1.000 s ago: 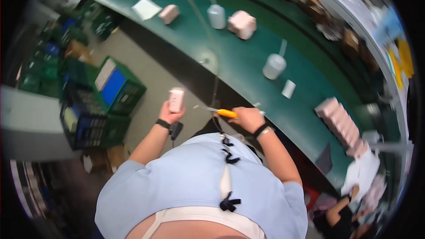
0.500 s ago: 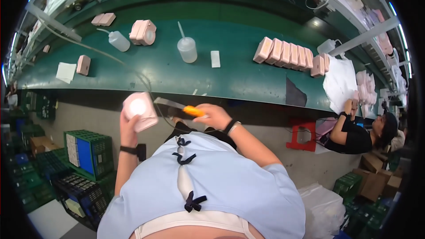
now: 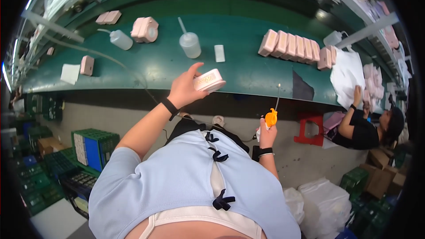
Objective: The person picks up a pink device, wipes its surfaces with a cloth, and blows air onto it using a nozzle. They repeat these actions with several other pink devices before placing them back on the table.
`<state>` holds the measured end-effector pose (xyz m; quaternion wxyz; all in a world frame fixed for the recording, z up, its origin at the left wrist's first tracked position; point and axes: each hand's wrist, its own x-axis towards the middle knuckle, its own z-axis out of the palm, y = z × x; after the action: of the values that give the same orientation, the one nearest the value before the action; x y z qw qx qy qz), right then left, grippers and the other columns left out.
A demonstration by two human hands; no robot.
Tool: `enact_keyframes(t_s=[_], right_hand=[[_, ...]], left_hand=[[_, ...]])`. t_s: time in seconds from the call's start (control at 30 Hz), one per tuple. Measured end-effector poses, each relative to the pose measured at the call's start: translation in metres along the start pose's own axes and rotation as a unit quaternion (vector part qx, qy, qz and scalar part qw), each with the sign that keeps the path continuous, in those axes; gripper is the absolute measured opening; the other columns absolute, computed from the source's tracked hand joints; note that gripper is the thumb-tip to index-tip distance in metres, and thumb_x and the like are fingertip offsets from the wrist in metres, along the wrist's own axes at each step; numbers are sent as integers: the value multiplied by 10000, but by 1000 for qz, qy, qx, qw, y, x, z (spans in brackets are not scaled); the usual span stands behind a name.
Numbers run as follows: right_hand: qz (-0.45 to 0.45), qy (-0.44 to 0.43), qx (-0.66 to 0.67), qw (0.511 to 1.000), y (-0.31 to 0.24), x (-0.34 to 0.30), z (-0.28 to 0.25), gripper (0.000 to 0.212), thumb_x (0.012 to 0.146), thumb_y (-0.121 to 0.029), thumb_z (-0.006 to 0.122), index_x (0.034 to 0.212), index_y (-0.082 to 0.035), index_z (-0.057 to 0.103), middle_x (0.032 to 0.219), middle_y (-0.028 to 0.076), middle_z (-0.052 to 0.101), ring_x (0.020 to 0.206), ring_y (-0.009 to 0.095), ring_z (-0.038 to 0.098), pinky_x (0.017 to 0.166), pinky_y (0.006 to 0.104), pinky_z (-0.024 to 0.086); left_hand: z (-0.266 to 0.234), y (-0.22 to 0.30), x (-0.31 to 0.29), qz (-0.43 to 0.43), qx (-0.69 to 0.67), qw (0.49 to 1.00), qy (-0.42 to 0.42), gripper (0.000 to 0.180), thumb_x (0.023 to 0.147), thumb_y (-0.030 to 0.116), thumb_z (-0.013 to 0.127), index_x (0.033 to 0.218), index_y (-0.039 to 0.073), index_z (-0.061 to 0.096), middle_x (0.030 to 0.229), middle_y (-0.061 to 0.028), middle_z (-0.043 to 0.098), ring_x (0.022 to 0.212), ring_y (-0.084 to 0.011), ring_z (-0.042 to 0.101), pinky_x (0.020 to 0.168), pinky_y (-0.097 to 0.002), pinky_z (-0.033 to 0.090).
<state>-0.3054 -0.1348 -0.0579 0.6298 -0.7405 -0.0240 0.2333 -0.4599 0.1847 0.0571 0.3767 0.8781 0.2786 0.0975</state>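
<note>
My left hand (image 3: 186, 89) is raised over the front edge of the green bench (image 3: 168, 68) and holds a small pale pink box-shaped part (image 3: 210, 81). My right hand (image 3: 266, 133) is lower, near my body, gripping an orange-handled tool (image 3: 271, 117) whose thin metal tip points up toward the bench edge. A thin hose trails from the tool across the bench to the left. A row of pink parts (image 3: 292, 45) stands on the bench to the right.
On the bench stand two squeeze bottles (image 3: 190, 43), (image 3: 120, 39), a pink block pair (image 3: 144, 29), a small pink piece (image 3: 86, 65) and white cloths (image 3: 349, 73). A seated person (image 3: 363, 128) works at the right by a red stool (image 3: 310, 128). Green crates (image 3: 88, 146) sit on the floor at the left.
My left hand has moved right and up over the bench edge with the pink part. My right hand with the orange tool has dropped down and away from it.
</note>
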Motion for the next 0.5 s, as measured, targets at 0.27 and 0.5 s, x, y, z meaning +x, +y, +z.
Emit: enact_keyframes(t_s=[0.27, 0.5], right_hand=[[4, 30, -15, 999, 16, -25, -20, 200, 921, -136, 677, 1085, -34, 625, 831, 7, 603, 633, 88, 566, 546, 258, 473], [6, 47, -37, 998, 8, -50, -18, 244, 914, -68, 654, 1138, 2, 588, 909, 35, 610, 701, 106, 573, 607, 260, 486]], left_hand=[[101, 25, 154, -110, -125, 986, 29, 649, 656, 262, 794, 1195, -13, 559, 1130, -213, 654, 1040, -300, 658, 872, -445, 532], [195, 36, 258, -201, -8, 968, 153, 639, 663, 318, 835, 1170, 82, 526, 1165, -139, 557, 1102, -331, 552, 906, -456, 496]])
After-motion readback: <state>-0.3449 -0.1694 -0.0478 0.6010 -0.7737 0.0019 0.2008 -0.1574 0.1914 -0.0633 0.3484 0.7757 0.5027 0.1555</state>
